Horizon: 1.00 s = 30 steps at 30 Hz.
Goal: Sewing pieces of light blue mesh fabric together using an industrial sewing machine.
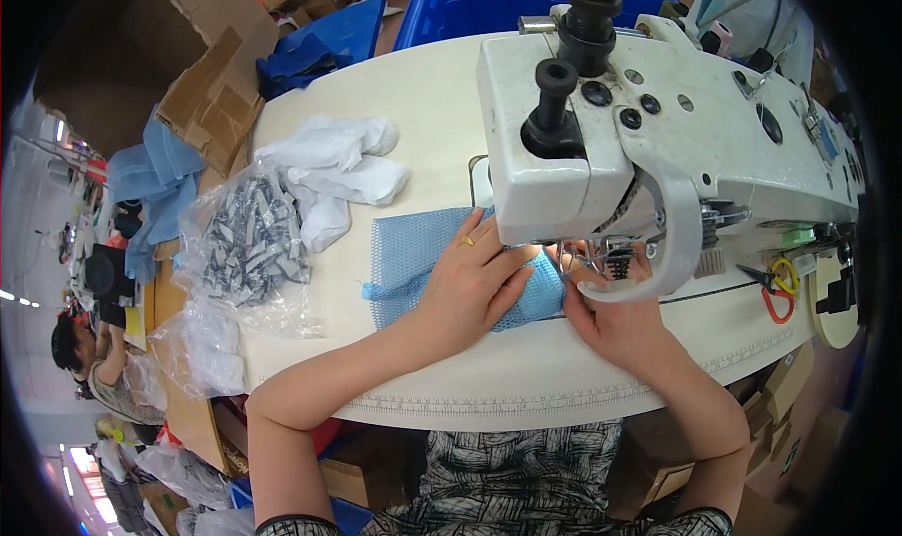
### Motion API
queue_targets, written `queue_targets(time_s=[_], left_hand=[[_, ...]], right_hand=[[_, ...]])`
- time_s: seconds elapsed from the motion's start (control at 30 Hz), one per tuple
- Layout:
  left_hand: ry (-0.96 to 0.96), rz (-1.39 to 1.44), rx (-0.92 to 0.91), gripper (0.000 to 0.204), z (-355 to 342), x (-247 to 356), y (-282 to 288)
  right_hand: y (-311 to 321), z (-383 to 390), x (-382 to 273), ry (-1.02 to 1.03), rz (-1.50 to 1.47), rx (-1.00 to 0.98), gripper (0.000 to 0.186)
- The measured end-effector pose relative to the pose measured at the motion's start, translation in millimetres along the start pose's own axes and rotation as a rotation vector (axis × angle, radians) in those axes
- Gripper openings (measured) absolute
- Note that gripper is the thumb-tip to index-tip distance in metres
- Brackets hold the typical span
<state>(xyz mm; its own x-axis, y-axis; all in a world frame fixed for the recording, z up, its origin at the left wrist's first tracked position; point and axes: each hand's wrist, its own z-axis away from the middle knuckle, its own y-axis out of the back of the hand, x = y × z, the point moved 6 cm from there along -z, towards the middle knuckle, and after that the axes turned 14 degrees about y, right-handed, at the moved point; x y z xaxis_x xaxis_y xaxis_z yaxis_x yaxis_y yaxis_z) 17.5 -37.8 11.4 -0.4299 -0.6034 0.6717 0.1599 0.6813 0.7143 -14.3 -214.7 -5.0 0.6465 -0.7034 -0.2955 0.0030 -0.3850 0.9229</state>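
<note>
Mesh [402, 240]: blue; lies near the middle of the surface [432, 94], runs rightward beneath the head of the machine [550, 188]; brightly lit there; shows a narrow blue strip at left.
Left hand [465, 282]: rests palm down on the mesh, with fingers extended and close together, thumb spread apart; bears a yellow ring.
Right hand [620, 325]: sits at the mesh's right edge, with fingers partly hidden by the machine; cannot tell whether pinching or pressing.
Scissors [780, 301]: red and yellow at the handles; lie near the surface's right edge, apart from the right hand.
Bag [249, 235]: clear; lies at the surface's left edge, full of small grey and dark pieces.
Cloths [343, 155]: white; lie bunched beside the bag, toward the far left corner.
Scale [498, 407]: printed along the surface's near edge.
Tub [423, 15]: blue; stands beyond the far edge.
</note>
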Motion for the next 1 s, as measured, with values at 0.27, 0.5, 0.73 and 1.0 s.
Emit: queue_targets(time_s=[0.27,0.5,0.73,1.0], left_hand=[[-0.020,-0.053,0.000,0.017,2,3,-2],[-0.009,0.004,0.057,0.014,3,7,-5],[-0.141,0.194,-0.027,0.006,1,15,0],[-0.042,-0.169,-0.009,0.010,-10,30,18]], right_hand=[[10,-5,-3,0.062,0.026,0.118,0.035],[14,-6,9,0.054,-0.060,0.218,0.013],[18,-3,9,0.034,-0.124,0.203,0.021],[16,3,-19,0.235,-0.383,0.207,0.030]])
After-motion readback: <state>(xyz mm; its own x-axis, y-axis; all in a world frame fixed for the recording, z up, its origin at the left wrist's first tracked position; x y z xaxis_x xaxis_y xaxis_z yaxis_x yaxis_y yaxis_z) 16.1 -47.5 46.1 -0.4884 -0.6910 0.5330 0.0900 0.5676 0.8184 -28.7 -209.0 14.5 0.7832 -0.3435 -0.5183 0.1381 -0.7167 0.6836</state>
